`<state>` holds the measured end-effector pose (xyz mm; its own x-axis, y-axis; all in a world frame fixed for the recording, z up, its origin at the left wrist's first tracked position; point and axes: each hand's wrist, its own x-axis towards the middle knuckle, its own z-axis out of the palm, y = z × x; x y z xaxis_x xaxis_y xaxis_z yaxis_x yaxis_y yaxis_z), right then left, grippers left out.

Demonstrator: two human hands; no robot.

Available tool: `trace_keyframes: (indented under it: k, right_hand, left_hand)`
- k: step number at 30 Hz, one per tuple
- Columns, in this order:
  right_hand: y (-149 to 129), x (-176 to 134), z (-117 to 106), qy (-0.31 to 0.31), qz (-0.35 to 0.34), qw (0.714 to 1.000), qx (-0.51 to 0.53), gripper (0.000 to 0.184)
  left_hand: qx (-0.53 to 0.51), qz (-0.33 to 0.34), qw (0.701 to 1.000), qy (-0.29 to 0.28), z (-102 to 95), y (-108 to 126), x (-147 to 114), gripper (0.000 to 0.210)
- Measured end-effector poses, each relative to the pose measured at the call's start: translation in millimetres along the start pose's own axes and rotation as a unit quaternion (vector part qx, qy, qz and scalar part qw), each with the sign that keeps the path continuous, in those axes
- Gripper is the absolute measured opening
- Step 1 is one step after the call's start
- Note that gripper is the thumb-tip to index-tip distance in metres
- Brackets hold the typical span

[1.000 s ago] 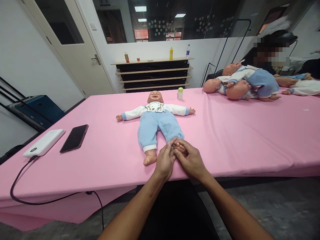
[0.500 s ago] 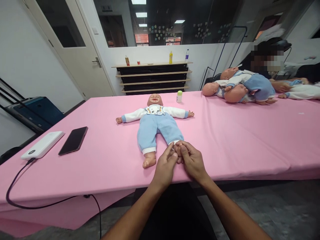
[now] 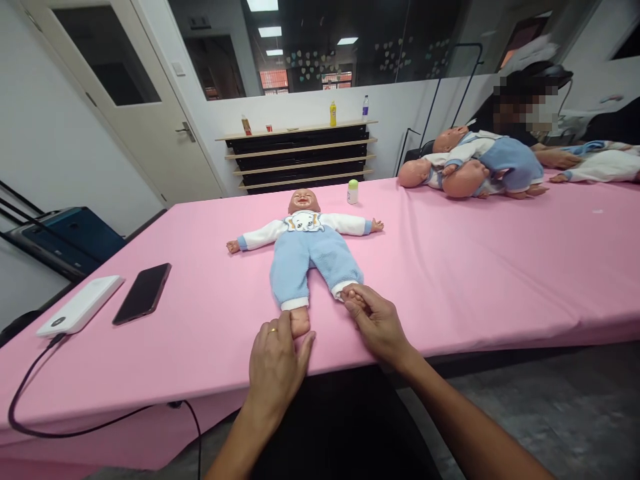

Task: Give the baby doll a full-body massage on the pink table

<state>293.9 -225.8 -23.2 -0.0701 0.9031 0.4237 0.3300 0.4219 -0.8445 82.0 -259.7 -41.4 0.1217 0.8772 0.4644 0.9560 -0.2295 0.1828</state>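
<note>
A baby doll [image 3: 315, 250] in a white top with an elephant face and blue trousers lies on its back, arms spread and feet towards me. My right hand [image 3: 377, 323] is closed around the doll's foot on the right, and the fingers hide most of it. At the doll's other bare foot [image 3: 301, 321], my left hand [image 3: 277, 353], with a ring on one finger, touches the side. Its fingers are stretched out, and the thumb stands apart from them.
On the pink tablecloth [image 3: 210, 267] lie a phone [image 3: 143, 293] and a cabled white power bank [image 3: 80, 307]. A green-capped bottle [image 3: 353, 192] stands near the doll's head. More dolls [image 3: 480, 163] are piled at the right, beside another person [image 3: 520, 113].
My left hand has left the right-side foot and moved left to the doll's other foot. The right hand stays on its foot. The view has shifted slightly.
</note>
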Motion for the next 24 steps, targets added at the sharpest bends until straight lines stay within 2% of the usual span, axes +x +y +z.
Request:
trace_keyframes:
  k: [6, 11, 15, 20, 24]
  right_hand:
    - [5, -1, 0, -0.002, 0.023, 0.997, 0.071, 0.035]
    - [7, -3, -3, -0.035, 0.02, 0.996, 0.085, 0.04]
    - [7, -5, -2, -0.046, 0.015, 0.995, 0.085, 0.037]
    - [13, -9, 1, -0.007, 0.029, 0.996, 0.087, 0.034]
    - [7, -9, 0, 0.016, -0.008, 0.999, 0.028, 0.028]
  left_hand:
    - [-0.049, 0.026, 0.997, -0.058, -5.0, 2, 4, 0.038]
    - [-0.181, -0.01, 0.979, -0.097, -13.4, -3, 8, 0.041]
    - [-0.26, -0.049, 0.96, -0.093, -15.3, -5, 7, 0.035]
    - [-0.29, -0.055, 0.952, -0.076, -13.8, -6, 6, 0.036]
    - [-0.318, -0.066, 0.944, -0.054, -15.5, -8, 6, 0.036]
